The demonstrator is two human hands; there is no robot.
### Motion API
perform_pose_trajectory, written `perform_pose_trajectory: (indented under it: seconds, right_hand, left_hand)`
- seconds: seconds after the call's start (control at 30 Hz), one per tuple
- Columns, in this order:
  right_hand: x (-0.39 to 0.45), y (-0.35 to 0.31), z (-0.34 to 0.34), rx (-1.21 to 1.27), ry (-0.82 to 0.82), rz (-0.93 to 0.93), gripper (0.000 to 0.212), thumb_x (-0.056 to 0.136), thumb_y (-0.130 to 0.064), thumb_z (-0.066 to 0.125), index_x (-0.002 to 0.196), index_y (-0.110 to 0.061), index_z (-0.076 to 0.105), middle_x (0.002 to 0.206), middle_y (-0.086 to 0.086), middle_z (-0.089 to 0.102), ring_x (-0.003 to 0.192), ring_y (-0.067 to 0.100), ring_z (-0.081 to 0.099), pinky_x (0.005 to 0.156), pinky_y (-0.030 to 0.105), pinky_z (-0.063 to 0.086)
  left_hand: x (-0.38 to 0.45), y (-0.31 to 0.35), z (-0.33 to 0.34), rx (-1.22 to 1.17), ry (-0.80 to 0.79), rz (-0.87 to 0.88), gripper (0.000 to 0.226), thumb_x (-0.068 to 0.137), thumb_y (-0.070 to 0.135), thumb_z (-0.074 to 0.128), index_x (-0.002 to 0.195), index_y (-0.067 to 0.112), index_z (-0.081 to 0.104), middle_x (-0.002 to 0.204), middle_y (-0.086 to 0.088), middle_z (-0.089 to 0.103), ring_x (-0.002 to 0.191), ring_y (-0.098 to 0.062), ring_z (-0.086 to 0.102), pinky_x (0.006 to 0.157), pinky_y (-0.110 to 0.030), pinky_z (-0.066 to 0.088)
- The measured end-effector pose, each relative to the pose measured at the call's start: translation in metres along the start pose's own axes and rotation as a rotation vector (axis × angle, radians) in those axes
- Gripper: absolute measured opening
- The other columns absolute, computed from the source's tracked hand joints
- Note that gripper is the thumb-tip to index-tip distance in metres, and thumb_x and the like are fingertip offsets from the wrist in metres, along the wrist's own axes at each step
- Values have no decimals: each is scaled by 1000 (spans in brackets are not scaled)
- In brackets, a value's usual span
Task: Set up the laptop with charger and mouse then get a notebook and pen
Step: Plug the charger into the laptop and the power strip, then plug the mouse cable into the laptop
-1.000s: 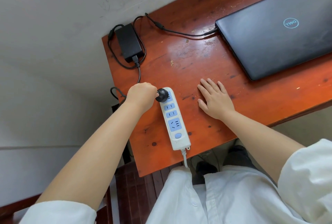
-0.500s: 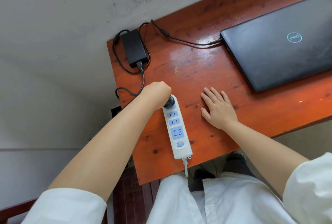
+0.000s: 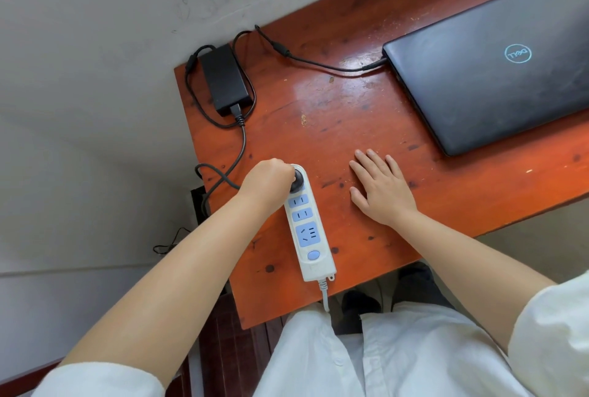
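A closed dark laptop (image 3: 497, 62) lies at the right of the red-brown wooden desk (image 3: 344, 122). Its charger brick (image 3: 223, 79) sits at the desk's back left corner, with a thin cable (image 3: 312, 60) running into the laptop's left side. A white power strip (image 3: 307, 231) with blue sockets lies near the front edge. My left hand (image 3: 267, 181) is closed on the black charger plug (image 3: 298, 181) at the strip's far socket. My right hand (image 3: 381, 187) rests flat on the desk, fingers spread, just right of the strip. No mouse, notebook or pen is in view.
A grey wall runs along the desk's back and left. The charger's thick cord (image 3: 223, 176) loops off the desk's left edge. Another thin wire (image 3: 169, 245) lies on the floor at the left. My white shirt (image 3: 366, 355) fills the bottom, with dark shoes under the desk.
My left hand has pressed the plug down onto the strip's far socket. My right hand stays flat on the desk. The camera has shifted slightly.
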State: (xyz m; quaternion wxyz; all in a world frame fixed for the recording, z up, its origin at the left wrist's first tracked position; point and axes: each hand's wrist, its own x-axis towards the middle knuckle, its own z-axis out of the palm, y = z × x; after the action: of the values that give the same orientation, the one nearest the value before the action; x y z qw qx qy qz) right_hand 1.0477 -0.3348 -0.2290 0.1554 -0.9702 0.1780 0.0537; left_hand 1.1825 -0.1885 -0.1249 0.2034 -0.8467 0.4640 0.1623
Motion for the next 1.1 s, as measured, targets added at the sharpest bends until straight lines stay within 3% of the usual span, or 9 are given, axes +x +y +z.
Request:
perform_pose_trajectory:
  seconds: [0.3,0.43,0.57,0.73,0.9,0.97,1.03,1.1]
  right_hand:
    - [1,0,-1,12,5,-6,54,93,-34,39,142,-14,29,156,5,21,145,22,12,119,42,6]
    - [0,0,-2,31,13,-8,53,93,-32,42,141,-12,31,155,6,23,144,23,14,118,44,7]
    - [1,0,1,30,20,-17,53,93,-31,43,141,-12,31,155,7,24,144,24,15,118,44,7]
    - [1,-1,-1,23,4,-12,53,93,-32,42,142,-12,29,155,6,21,145,23,13,118,43,6]
    - [2,2,-14,36,-115,-19,53,95,-31,40,143,-14,26,157,5,14,145,21,8,119,42,5]
    - [7,6,-28,44,-193,-54,52,95,-27,41,142,-12,27,156,6,18,144,23,12,118,42,10]
    - [13,10,-47,27,-193,-96,51,94,-24,43,141,-10,29,154,9,25,142,24,19,117,40,18]
    - [17,16,-70,-4,-133,-144,47,93,-21,44,138,-9,36,151,9,33,140,25,26,116,39,22]
  left_hand:
    - [-3,-1,9,-129,61,-48,19,98,5,40,107,2,56,107,-16,61,97,-31,60,79,-34,47]
    - [-3,9,12,-159,55,-70,20,96,0,41,109,1,56,74,-10,38,96,-32,61,71,-32,46]
    - [-2,10,10,-220,71,-72,20,92,-2,46,107,1,59,85,-7,36,96,-33,60,76,-34,49]
    - [-2,9,15,-246,121,-92,16,93,1,48,105,2,60,73,-4,36,93,-33,61,74,-34,49]
    - [-9,8,17,-237,155,-130,17,96,7,44,103,0,58,101,-17,61,88,-33,62,71,-36,50]
    - [-18,12,15,-253,224,-161,13,91,4,52,92,-5,61,90,-21,65,75,-34,64,61,-35,51]
    - [-23,18,8,-193,308,-165,14,67,0,77,64,-4,64,59,-18,66,49,-30,63,45,-28,50]
    - [-22,27,-1,-141,376,-208,21,58,4,83,54,0,62,50,-15,63,44,-28,60,45,-26,49]
